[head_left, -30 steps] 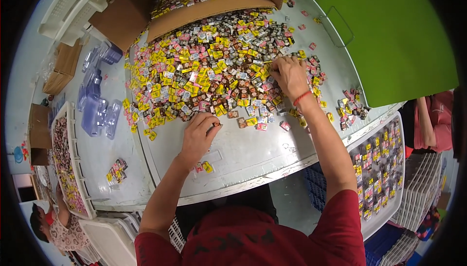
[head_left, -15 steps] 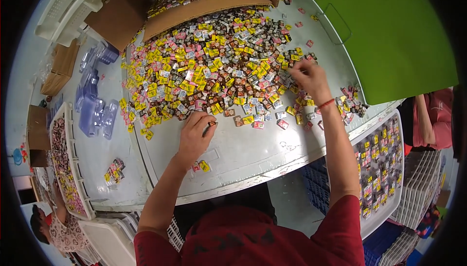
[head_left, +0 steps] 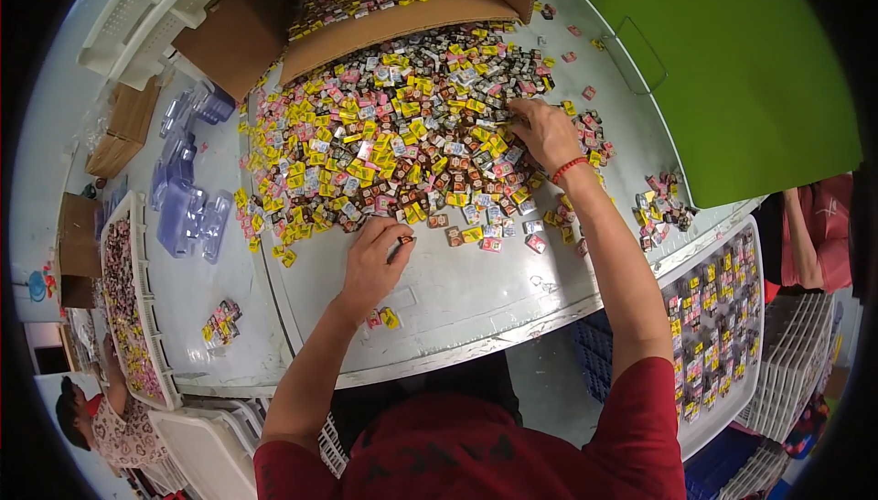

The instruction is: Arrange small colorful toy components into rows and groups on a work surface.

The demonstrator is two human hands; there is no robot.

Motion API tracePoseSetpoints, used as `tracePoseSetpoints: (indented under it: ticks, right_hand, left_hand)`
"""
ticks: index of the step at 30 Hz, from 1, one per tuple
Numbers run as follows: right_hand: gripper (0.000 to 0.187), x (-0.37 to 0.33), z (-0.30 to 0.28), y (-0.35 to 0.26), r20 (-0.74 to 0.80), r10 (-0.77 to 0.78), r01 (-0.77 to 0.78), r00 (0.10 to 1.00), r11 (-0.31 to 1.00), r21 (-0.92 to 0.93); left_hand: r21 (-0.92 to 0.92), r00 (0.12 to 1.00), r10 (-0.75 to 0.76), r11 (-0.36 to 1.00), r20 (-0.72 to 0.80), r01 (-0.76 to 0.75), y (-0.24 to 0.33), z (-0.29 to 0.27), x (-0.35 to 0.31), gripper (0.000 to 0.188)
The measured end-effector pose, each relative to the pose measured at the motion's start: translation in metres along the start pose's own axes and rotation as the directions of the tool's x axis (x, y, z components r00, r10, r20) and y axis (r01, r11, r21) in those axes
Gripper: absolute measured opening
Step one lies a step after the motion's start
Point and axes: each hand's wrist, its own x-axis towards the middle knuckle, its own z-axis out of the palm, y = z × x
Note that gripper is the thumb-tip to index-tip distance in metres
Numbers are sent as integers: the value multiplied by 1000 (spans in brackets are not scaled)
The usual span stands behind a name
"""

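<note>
My left hand is closed, pinching a small brown block between thumb and fingers at the near edge of a large pile of small printed blocks. The pile's pieces are yellow, pink, brown, black and white. My right hand, with a red cord at the wrist, reaches into the right part of the pile. Its fingers are bent together at the tips; what they hold, if anything, is hidden. Below my left hand, a clear plastic tray lies on the table beside a few blocks.
A tipped cardboard box full of blocks opens onto the pile. Clear blue-tinted plastic trays and a small cluster lie left. A white crate stands far left. Right are a green panel and a white tray of filled packs.
My right hand has moved left and slightly farther into the pile. My left hand stays near the same place, still holding the brown block. The whole view has shifted slightly.
</note>
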Motion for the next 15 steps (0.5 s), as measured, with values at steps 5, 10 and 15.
tracePoseSetpoints:
  ticks: [5, 10, 15]
  right_hand:
    - [30, 2, 11, 7, 85, 40, -39, 996, 999, -23]
    - [28, -16, 11, 8, -55, 15, -9, 998, 993, 115]
    - [28, -53, -12, -61, 76, 59, -78, 995, 956, 283]
  left_hand:
    - [-31, 1000, -12, 999, -4, 12, 3, 0, -4, 17]
    - [-31, 1000, -7, 1000, -4, 7, -2, 3, -9, 16]
    - [-95, 993, -36, 994, 115, 47, -14, -12, -5, 15]
